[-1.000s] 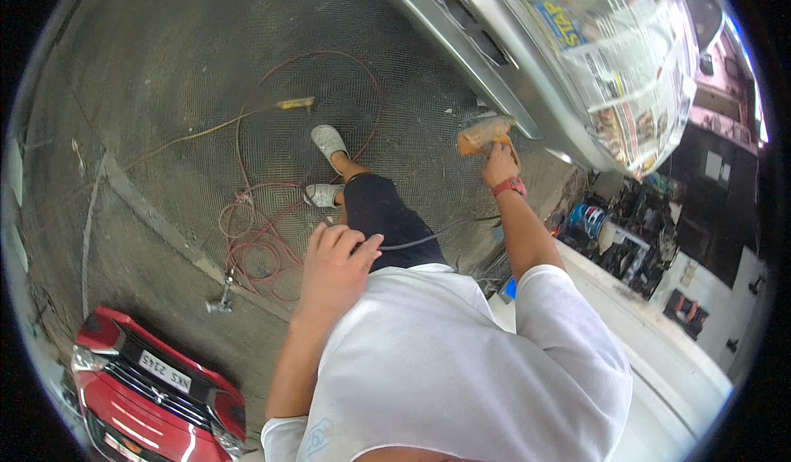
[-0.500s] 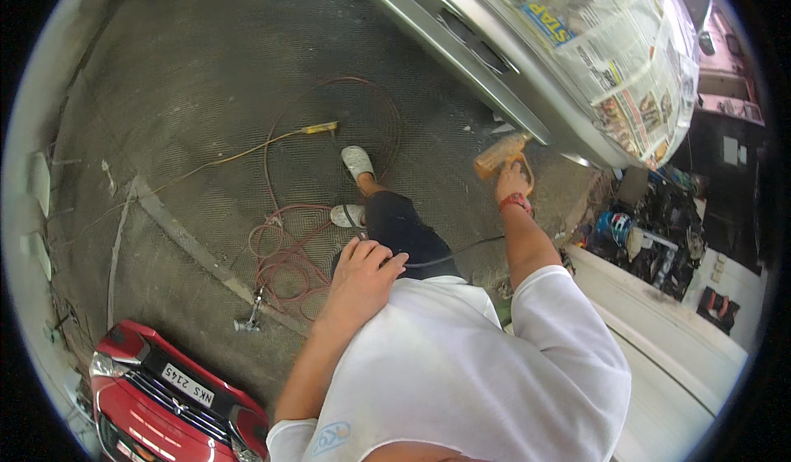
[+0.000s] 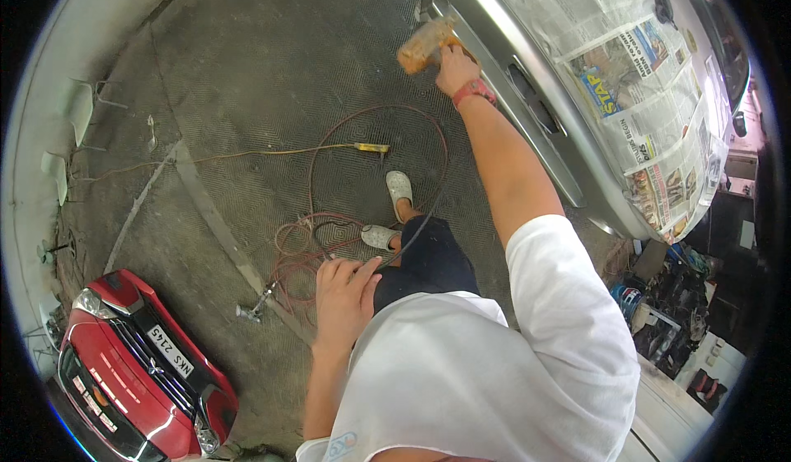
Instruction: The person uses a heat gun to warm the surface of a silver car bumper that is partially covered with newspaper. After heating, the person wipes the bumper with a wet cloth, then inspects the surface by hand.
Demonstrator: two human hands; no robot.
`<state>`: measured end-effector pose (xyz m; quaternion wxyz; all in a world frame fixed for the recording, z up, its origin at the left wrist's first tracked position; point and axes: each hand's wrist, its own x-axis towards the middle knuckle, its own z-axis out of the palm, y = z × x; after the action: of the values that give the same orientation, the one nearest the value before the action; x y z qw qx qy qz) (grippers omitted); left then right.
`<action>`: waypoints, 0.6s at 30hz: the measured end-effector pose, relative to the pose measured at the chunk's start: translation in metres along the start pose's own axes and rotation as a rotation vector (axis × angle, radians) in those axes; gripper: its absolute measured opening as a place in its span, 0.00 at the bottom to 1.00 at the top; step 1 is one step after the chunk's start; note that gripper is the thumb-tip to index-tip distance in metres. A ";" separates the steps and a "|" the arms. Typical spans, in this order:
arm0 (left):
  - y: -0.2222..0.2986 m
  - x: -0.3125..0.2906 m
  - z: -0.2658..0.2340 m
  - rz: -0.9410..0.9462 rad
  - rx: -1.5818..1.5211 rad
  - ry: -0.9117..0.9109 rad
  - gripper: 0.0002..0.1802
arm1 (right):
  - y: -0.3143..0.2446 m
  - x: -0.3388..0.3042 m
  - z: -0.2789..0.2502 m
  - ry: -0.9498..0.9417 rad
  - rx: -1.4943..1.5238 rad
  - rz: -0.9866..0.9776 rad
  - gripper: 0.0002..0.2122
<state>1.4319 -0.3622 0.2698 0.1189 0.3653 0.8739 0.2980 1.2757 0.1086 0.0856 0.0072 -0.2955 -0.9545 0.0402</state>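
Your right hand (image 3: 457, 71) has its fingers wrapped around the grip of an orange tool (image 3: 423, 46), just beside the silver bumper (image 3: 527, 124); whether they touch, you can't tell. The casing looks stiff and fairly light, perhaps nose-heavy — best held by that grip. Your right arm stretches nearly straight forward, while your left hand (image 3: 342, 295), near your waist, pinches a dark cable (image 3: 418, 231) — likely supple.

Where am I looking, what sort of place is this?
Probably a car repair or paint shop: a silver car is masked with newspaper, a reddish hose loops over the floor, and the right hand holds an orange handheld tool beside the car.
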 end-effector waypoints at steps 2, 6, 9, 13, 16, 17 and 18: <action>0.003 0.002 -0.004 -0.016 -0.011 0.046 0.15 | -0.015 0.018 -0.030 0.105 0.235 -0.011 0.27; 0.000 0.005 -0.004 0.002 0.006 0.099 0.13 | -0.027 0.004 -0.081 0.229 0.643 0.118 0.27; -0.004 0.012 -0.010 0.023 0.017 0.091 0.12 | -0.001 -0.038 -0.076 0.393 0.832 0.208 0.28; -0.016 0.022 -0.013 0.057 0.005 0.085 0.11 | 0.058 -0.131 -0.049 0.505 1.031 0.454 0.21; -0.024 0.031 -0.011 0.071 -0.005 0.076 0.11 | 0.077 -0.225 -0.076 0.490 1.307 0.746 0.16; -0.025 0.035 -0.010 0.079 -0.012 0.069 0.11 | 0.091 -0.254 -0.080 0.502 1.307 0.842 0.16; -0.025 0.042 -0.009 0.114 -0.018 0.049 0.11 | 0.112 -0.284 -0.074 0.561 1.277 0.896 0.17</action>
<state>1.3846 -0.3499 0.2622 0.0836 0.4062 0.8516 0.3207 1.5759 0.0458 0.1528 0.3949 -0.5860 -0.5023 0.4984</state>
